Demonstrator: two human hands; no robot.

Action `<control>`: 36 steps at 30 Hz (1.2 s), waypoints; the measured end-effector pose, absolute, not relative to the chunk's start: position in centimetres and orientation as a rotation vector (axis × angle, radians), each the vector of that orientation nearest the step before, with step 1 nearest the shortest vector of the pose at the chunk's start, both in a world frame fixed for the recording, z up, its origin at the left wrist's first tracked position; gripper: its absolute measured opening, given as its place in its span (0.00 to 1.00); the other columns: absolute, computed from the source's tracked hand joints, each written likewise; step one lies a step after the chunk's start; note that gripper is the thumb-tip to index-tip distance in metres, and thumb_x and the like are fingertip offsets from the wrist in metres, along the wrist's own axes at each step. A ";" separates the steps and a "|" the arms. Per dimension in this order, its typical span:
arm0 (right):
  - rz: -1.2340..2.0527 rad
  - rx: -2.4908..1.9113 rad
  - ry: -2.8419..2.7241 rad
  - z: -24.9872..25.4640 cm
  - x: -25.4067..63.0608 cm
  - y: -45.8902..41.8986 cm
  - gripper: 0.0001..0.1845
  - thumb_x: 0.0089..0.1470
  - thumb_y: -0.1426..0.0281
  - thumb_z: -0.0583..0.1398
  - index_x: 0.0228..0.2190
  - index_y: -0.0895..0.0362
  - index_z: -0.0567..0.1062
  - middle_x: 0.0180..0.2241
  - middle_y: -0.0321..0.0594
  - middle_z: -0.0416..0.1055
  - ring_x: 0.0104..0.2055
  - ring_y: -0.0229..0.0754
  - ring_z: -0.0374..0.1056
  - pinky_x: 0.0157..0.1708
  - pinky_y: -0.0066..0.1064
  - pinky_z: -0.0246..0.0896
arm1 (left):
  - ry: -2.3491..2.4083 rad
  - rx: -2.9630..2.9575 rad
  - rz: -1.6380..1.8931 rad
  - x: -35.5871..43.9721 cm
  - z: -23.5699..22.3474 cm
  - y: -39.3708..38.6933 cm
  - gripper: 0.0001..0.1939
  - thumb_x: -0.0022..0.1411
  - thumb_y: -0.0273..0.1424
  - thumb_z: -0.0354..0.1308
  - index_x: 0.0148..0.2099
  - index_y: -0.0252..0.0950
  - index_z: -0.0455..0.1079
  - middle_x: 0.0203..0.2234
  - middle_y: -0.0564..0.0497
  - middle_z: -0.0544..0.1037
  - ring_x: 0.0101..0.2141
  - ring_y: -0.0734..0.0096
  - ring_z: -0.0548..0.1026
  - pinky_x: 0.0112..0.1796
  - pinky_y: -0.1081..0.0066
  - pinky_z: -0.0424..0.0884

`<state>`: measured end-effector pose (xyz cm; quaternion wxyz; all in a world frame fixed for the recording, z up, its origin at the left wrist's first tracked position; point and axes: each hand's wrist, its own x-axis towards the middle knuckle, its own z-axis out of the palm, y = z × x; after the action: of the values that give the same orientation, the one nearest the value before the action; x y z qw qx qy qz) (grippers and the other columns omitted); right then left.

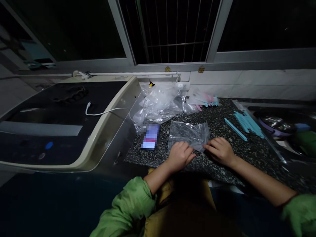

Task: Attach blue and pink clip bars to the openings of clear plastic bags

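A clear plastic zip bag (186, 131) lies flat on the dark speckled counter. My right hand (220, 151) pinches the bag's lower right corner between thumb and fingers. Over the bag's near edge rests my left hand (179, 156), its fingers bent and its thumb pointing right; whether it grips the plastic is hidden. To the right of the bag lie several light blue sticks (248, 123) in a bundle, with one blue stick (235, 129) apart from them. A lit phone (150, 137) sits left of the bag.
A heap of clear plastic bags (160, 103) is against the wall, beside bagged pink and blue sticks (207, 99). The washing machine (103, 121) stands on the left with a white cable (106, 112) across it. A sink (271, 110) with a metal bowl (277, 124) is at right.
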<state>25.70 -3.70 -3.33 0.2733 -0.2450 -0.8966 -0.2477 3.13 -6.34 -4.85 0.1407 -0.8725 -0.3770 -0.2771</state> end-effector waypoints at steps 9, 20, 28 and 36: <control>-0.566 -0.760 -2.327 -2.8 26.1 -3.5 0.06 0.51 0.73 0.57 0.29 0.56 0.76 0.24 0.39 0.69 0.29 0.38 0.59 0.29 0.31 0.50 | -1.227 -2.345 -0.819 -2.8 -7.2 -7.9 0.11 0.61 0.36 0.50 0.40 0.35 0.69 0.26 0.48 0.70 0.30 0.68 0.65 0.30 0.68 0.58; -0.516 -0.762 -2.318 -2.7 26.8 -3.8 0.07 0.52 0.74 0.56 0.27 0.57 0.75 0.24 0.38 0.70 0.28 0.37 0.59 0.29 0.30 0.50 | -1.115 -2.276 -0.817 -3.8 -6.8 -6.6 0.09 0.61 0.26 0.49 0.33 0.35 0.70 0.24 0.48 0.68 0.28 0.68 0.61 0.29 0.68 0.53; -0.541 -0.812 -2.393 -3.0 29.5 -4.4 0.09 0.54 0.73 0.55 0.30 0.54 0.75 0.24 0.39 0.71 0.29 0.38 0.62 0.29 0.31 0.54 | -1.074 -2.309 -0.782 -3.8 -6.7 -7.4 0.09 0.61 0.25 0.49 0.32 0.35 0.69 0.21 0.50 0.67 0.27 0.69 0.61 0.28 0.68 0.53; -0.486 -0.849 -2.491 -4.5 31.9 -5.7 0.11 0.55 0.74 0.52 0.34 0.53 0.74 0.26 0.39 0.72 0.30 0.38 0.64 0.30 0.31 0.57 | -1.051 -2.479 -0.692 -3.6 -7.2 -8.8 0.12 0.62 0.25 0.46 0.30 0.36 0.68 0.22 0.50 0.67 0.27 0.70 0.62 0.27 0.68 0.54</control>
<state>31.86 -5.72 -4.51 0.2304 -0.3088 -0.9057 -0.1767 -3.61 -8.79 -7.20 0.1796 -0.8772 -0.3720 -0.2448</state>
